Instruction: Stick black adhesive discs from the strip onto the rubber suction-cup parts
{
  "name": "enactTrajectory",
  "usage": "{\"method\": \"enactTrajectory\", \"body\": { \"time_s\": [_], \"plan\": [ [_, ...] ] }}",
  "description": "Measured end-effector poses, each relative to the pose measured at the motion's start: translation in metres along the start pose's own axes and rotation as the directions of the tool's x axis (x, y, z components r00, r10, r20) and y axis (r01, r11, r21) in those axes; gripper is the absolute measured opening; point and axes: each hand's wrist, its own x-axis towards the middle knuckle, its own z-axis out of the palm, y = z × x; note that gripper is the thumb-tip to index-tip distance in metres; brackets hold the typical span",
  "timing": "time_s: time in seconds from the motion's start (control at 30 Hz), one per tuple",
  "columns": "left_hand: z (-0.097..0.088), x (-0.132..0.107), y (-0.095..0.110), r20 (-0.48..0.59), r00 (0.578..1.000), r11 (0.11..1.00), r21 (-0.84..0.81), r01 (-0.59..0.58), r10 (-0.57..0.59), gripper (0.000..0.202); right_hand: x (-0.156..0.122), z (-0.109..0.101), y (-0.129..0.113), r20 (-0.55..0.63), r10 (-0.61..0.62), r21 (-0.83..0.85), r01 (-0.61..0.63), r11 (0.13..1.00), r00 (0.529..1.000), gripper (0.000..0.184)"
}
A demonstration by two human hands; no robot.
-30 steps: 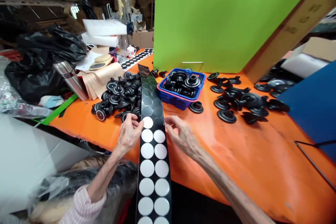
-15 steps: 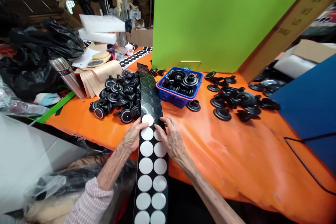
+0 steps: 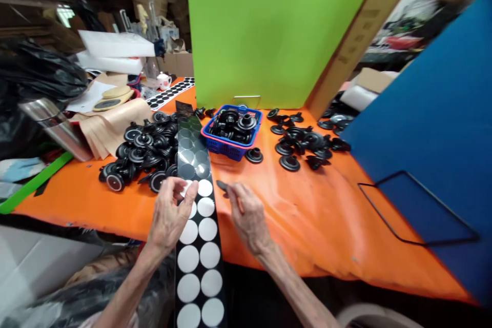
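A long black backing strip (image 3: 200, 266) with two columns of white round stickers runs from the orange table (image 3: 307, 215) down over its front edge. My left hand (image 3: 169, 215) rests on the strip's left side, with thumb and fingers pinched on a white round sticker (image 3: 184, 188). Just right of the strip, my right hand (image 3: 248, 215) is closed and pinches a small dark round disc (image 3: 222, 185) at its fingertips. The strip's far part shows bare glossy circles.
A pile of black rubber suction parts (image 3: 142, 148) lies left of the strip. A blue basket (image 3: 226, 146) holds more, and several lie loose (image 3: 303, 143) to its right. Green board (image 3: 269, 31) behind, blue board (image 3: 434, 128) and wire frame (image 3: 415, 210) right, steel flask (image 3: 57, 125) left.
The view swung right. My right hand came off the strip holding a dark disc. My left hand lifted a white sticker at the strip's left edge.
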Motion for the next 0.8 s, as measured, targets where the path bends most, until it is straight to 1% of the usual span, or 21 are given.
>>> {"method": "enactTrajectory", "body": {
  "time_s": [0.03,0.07,0.1,0.13,0.17,0.2,0.27,0.3,0.33,0.37,0.4,0.43,0.47,0.5,0.57,0.63,0.7,0.73,0.8],
  "plan": [
    [0.005,0.000,0.007,0.174,0.983,0.997,-0.048,0.067,-0.058,0.032,-0.005,-0.001,-0.004,0.012,-0.035,-0.001,0.035,0.999,0.999,0.025],
    [0.011,0.000,0.013,0.342,0.933,0.981,-0.110,0.160,-0.114,0.031,-0.010,-0.002,-0.007,0.021,-0.052,0.012,0.052,0.999,0.998,0.024],
    [0.018,0.002,0.019,0.464,0.875,0.955,-0.169,0.245,-0.143,0.030,-0.013,-0.004,-0.008,0.023,-0.037,0.052,0.036,0.998,0.999,0.023],
    [0.026,0.003,0.023,0.528,0.836,0.929,-0.215,0.301,-0.148,0.027,-0.016,-0.006,-0.008,0.009,0.016,0.118,-0.017,0.993,1.000,0.023],
    [0.034,0.005,0.027,0.557,0.819,0.915,-0.245,0.322,-0.139,0.024,-0.019,-0.009,-0.005,-0.013,0.103,0.204,-0.099,0.974,0.995,0.023],
    [0.043,0.007,0.031,0.576,0.808,0.914,-0.251,0.319,-0.124,0.021,-0.020,-0.014,-0.001,-0.031,0.213,0.297,-0.194,0.935,0.977,0.024],
    [0.064,0.010,0.037,0.627,0.773,0.945,-0.185,0.271,-0.099,0.017,-0.020,-0.025,0.010,-0.053,0.422,0.453,-0.354,0.818,0.905,0.024],
    [0.076,0.012,0.040,0.652,0.754,0.969,-0.122,0.213,-0.084,0.017,-0.020,-0.031,0.016,-0.076,0.495,0.501,-0.396,0.770,0.866,0.025],
    [0.090,0.014,0.043,0.660,0.749,0.993,-0.044,0.110,-0.054,0.019,-0.020,-0.038,0.021,-0.110,0.539,0.528,-0.411,0.743,0.835,0.027],
    [0.105,0.016,0.047,0.650,0.760,0.999,0.040,-0.023,-0.008,0.022,-0.019,-0.044,0.026,-0.155,0.564,0.541,-0.409,0.735,0.811,0.029],
    [0.121,0.020,0.049,0.626,0.778,0.980,0.117,-0.160,0.052,0.024,-0.020,-0.050,0.030,-0.208,0.581,0.546,-0.400,0.736,0.787,0.031],
    [0.138,0.024,0.052,0.598,0.793,0.945,0.180,-0.272,0.114,0.025,-0.022,-0.056,0.034,-0.254,0.595,0.546,-0.394,0.739,0.763,0.032],
    [0.154,0.030,0.053,0.570,0.805,0.910,0.228,-0.346,0.163,0.026,-0.024,-0.062,0.036,-0.283,0.607,0.542,-0.398,0.740,0.743,0.033],
    [0.170,0.037,0.055,0.541,0.819,0.887,0.260,-0.381,0.193,0.031,-0.029,-0.068,0.039,-0.287,0.620,0.536,-0.414,0.736,0.730,0.034],
    [0.196,0.052,0.055,0.501,0.843,0.877,0.295,-0.380,0.197,0.045,-0.041,-0.078,0.042,-0.247,0.652,0.530,-0.463,0.710,0.716,0.037],
    [0.212,0.066,0.053,0.479,0.858,0.872,0.324,-0.367,0.183,0.050,-0.056,-0.084,0.044,-0.205,0.675,0.533,-0.497,0.685,0.709,0.041],
    [0.219,0.075,0.048,0.483,0.858,0.871,0.332,-0.362,0.173,0.050,-0.070,-0.087,0.045,-0.180,0.681,0.531,-0.513,0.675,0.709,0.042],
    [0.219,0.077,0.045,0.493,0.853,0.872,0.327,-0.364,0.171,0.049,-0.076,-0.087,0.045,-0.172,0.679,0.523,-0.518,0.677,0.714,0.042],
    [0.213,0.076,0.040,0.523,0.834,0.877,0.302,-0.373,0.175,0.048,-0.083,-0.087,0.043,-0.138,0.668,0.489,-0.536,0.688,0.731,0.040]
  ]
}}
